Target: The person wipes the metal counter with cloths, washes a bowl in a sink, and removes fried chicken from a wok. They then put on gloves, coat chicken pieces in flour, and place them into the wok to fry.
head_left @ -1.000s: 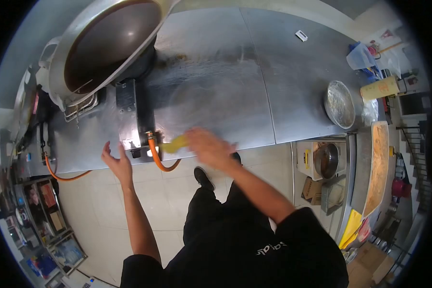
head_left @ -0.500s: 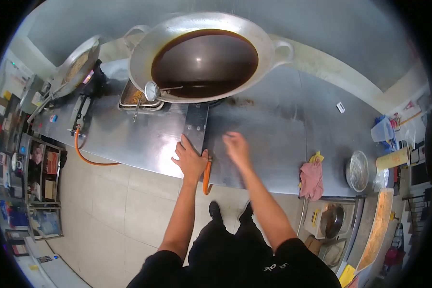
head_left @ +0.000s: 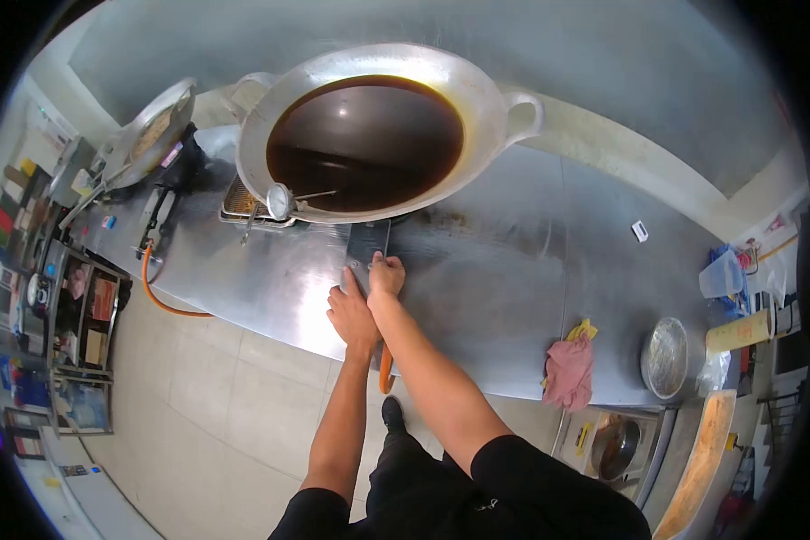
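Note:
A big metal wok [head_left: 490,117] filled with dark brown liquid [head_left: 364,144] sits over a low gas stove [head_left: 367,238]. A dial thermometer [head_left: 280,202] rests at the wok's near left rim, its probe reaching over the liquid. My right hand [head_left: 387,277] is at the stove's front panel, fingers pinched at the right-hand control knob, which they mostly cover. Just to the left, my left hand [head_left: 352,317] lies by the stove's front with fingers spread, the index tip close to the left knob. An orange gas hose [head_left: 386,369] hangs below my wrists.
Behind the wok's left side stands a wire-rack tray [head_left: 239,202]. Farther left, another wok [head_left: 160,126] sits on a burner with its own orange hose [head_left: 166,304]. To the right lie a pink cloth [head_left: 569,371], a film-covered bowl [head_left: 664,358] and a small white object [head_left: 639,231].
My right hand has moved left and forward from above the counter to the stove knob. My left hand stays beside the stove's front. The view has shifted slightly.

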Tool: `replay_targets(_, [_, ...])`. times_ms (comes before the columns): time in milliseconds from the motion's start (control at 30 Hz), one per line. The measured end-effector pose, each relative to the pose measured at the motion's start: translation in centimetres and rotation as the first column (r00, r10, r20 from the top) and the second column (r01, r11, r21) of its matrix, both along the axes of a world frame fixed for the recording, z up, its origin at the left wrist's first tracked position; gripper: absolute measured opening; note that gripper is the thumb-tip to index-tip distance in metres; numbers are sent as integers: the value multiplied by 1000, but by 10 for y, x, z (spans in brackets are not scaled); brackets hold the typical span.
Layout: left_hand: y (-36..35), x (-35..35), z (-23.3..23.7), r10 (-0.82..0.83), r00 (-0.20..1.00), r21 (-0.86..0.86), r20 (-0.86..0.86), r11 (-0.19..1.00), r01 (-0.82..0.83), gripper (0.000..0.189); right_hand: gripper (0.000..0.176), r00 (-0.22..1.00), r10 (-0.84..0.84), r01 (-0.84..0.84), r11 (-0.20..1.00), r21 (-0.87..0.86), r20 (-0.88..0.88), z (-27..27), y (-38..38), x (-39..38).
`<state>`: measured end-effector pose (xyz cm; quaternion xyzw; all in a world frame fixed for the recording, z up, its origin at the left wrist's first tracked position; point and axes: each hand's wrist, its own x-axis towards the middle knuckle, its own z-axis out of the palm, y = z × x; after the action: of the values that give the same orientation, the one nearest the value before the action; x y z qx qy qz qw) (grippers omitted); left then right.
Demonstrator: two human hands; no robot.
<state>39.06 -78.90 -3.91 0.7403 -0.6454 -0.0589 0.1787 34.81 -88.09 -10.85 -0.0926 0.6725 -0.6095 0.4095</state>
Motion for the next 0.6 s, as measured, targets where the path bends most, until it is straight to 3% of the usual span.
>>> replay_targets(100, [4, -8, 6, -54, 998, 71, 19, 996, 52, 87, 28, 994, -20, 22, 1000, -17, 109, 15, 9, -13])
replay_targets(233, [9, -17, -4, -98, 995, -8, 23, 995, 98, 90, 29, 984, -49, 61, 996, -64, 172, 20, 18, -27])
replay_targets(533, [19, -34, -2, -202, 979, -9, 2, 979, 202, 97, 27, 973, -127, 136, 990, -35, 191, 26, 35, -54])
replay_targets(600, [19, -37, -5, -214, 977, -36, 5, 976, 214, 97, 29, 982, -146, 150, 988, -26, 116, 15, 31, -58])
